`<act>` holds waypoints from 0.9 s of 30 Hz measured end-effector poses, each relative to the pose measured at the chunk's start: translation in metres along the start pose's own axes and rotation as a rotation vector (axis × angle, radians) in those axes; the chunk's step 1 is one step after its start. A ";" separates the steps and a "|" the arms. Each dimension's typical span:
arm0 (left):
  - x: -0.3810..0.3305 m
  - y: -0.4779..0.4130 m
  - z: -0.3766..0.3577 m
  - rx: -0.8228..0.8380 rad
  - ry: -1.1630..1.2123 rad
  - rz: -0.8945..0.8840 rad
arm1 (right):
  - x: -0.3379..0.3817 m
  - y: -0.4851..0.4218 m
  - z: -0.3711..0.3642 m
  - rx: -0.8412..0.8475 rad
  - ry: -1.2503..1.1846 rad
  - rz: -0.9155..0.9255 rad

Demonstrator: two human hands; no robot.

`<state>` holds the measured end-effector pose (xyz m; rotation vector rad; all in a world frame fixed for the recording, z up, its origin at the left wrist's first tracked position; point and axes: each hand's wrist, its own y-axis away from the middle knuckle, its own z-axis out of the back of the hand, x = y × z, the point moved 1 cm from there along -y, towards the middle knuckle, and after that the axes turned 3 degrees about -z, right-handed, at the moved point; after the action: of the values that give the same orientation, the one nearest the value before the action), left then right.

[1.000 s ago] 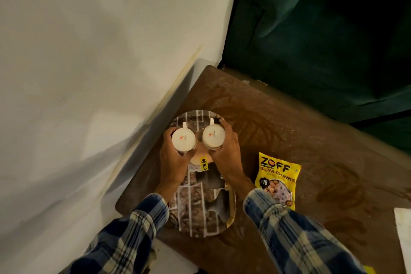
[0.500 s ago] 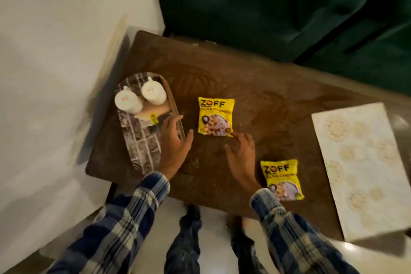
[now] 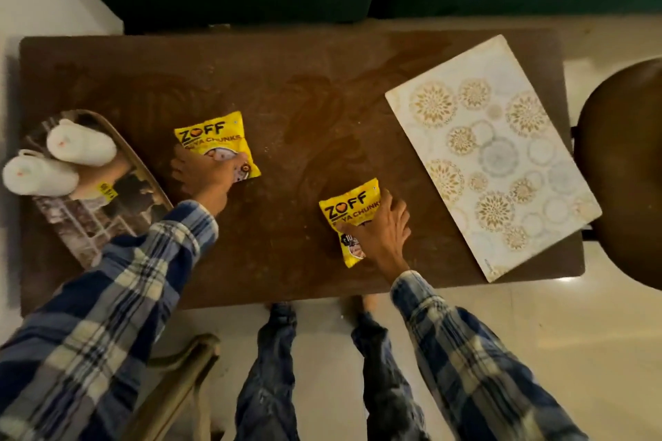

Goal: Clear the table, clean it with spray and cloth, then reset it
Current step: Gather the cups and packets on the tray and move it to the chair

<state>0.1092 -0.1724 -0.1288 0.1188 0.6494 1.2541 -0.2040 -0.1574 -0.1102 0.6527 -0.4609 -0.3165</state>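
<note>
A person is standing at a brown table (image 3: 286,89) and is looking down on it. Both arms are wearing blue checked sleeves.

The left hand (image 3: 206,177) is lying on the near edge of the left packet (image 3: 211,138), a yellow one with the word ZOFF on it. The fingers are curling over the lower part of the packet and are touching it. I cannot tell if they are really clamping it or only pressing on it. This packet is lying flat on the table, just to the right of the tray (image 3: 118,197).

The right hand (image 3: 381,229) is lying on the right packet (image 3: 349,211), which is also yellow and has the same print. The fingers are reaching over its right and lower side, and the thumb is on its front. The packet is bending a little under the hand, so the fingers seem to be closing on it. This packet is lying nearer to the front edge of the table, between the left packet and the mat (image 3: 494,157).

The tray is standing at the left end of the table. It has a picture pattern. Two white cups (image 3: 80,147) are standing on it, side by side and touching, and a small pale thing with a yellow label is lying just beside them.

The mat, white with golden round patterns, is lying slanted on the right end of the table, and one corner is hanging over the front edge.
</note>
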 end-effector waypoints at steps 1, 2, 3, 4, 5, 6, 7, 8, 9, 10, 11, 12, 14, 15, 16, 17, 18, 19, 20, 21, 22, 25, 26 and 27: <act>0.003 -0.010 -0.001 0.018 0.074 0.053 | -0.002 -0.003 0.001 0.021 -0.017 0.011; 0.004 -0.017 0.000 0.048 0.177 0.119 | -0.003 -0.005 0.002 0.031 -0.041 0.020; 0.008 -0.023 -0.001 0.073 0.293 0.163 | -0.005 -0.008 0.004 0.042 -0.077 0.019; 0.008 -0.021 0.002 0.093 0.403 0.171 | -0.007 -0.011 0.004 0.055 -0.117 0.012; 0.005 -0.015 0.008 0.105 0.492 0.167 | -0.006 -0.013 0.006 0.077 -0.156 0.008; 0.001 -0.007 0.013 0.108 0.539 0.156 | -0.006 -0.014 0.006 0.105 -0.196 0.004; -0.001 0.000 0.017 0.109 0.578 0.140 | -0.006 -0.016 0.008 0.133 -0.234 0.003; 0.000 0.004 0.024 0.127 0.636 0.123 | -0.002 -0.016 0.010 0.161 -0.272 0.009; 0.002 0.007 0.029 0.145 0.687 0.103 | 0.001 -0.014 0.012 0.187 -0.319 0.020; 0.004 0.010 0.040 0.165 0.720 0.088 | 0.009 -0.009 0.014 0.210 -0.370 0.053; 0.005 0.014 0.049 0.177 0.757 0.067 | 0.017 -0.003 0.017 0.234 -0.417 0.081; 0.008 0.017 0.058 0.183 0.774 0.058 | 0.026 0.003 0.019 0.261 -0.464 0.106; 0.023 0.016 0.085 0.205 0.836 0.029 | 0.049 0.019 0.016 0.347 -0.549 0.134; 0.037 0.010 0.101 0.214 0.866 0.024 | 0.064 0.028 0.011 0.401 -0.579 0.153; 0.047 0.007 0.115 0.236 0.869 0.012 | 0.077 0.037 0.006 0.453 -0.598 0.169; 0.059 0.002 0.126 0.260 0.863 0.004 | 0.089 0.045 -0.001 0.497 -0.601 0.186; 0.075 -0.006 0.142 0.275 0.855 -0.008 | 0.108 0.054 -0.012 0.543 -0.594 0.211; 0.085 -0.010 0.153 0.294 0.851 -0.025 | 0.122 0.063 -0.020 0.582 -0.592 0.228; 0.099 -0.018 0.166 0.295 0.860 -0.024 | 0.140 0.072 -0.034 0.619 -0.579 0.254; 0.109 -0.025 0.175 0.304 0.866 -0.028 | 0.155 0.079 -0.045 0.648 -0.569 0.276; 0.118 -0.032 0.183 0.309 0.860 -0.025 | 0.167 0.085 -0.057 0.669 -0.555 0.302; 0.150 -0.066 0.200 0.353 0.802 -0.020 | 0.210 0.099 -0.103 0.727 -0.510 0.370; 0.157 -0.074 0.201 0.383 0.781 -0.026 | 0.222 0.102 -0.117 0.744 -0.496 0.385; 0.161 -0.082 0.201 0.407 0.767 -0.023 | 0.231 0.104 -0.130 0.755 -0.476 0.400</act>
<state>0.3071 -0.0010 -0.0626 -0.0425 1.5629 1.1139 0.0727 -0.1106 -0.0625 1.1980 -1.1774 0.1082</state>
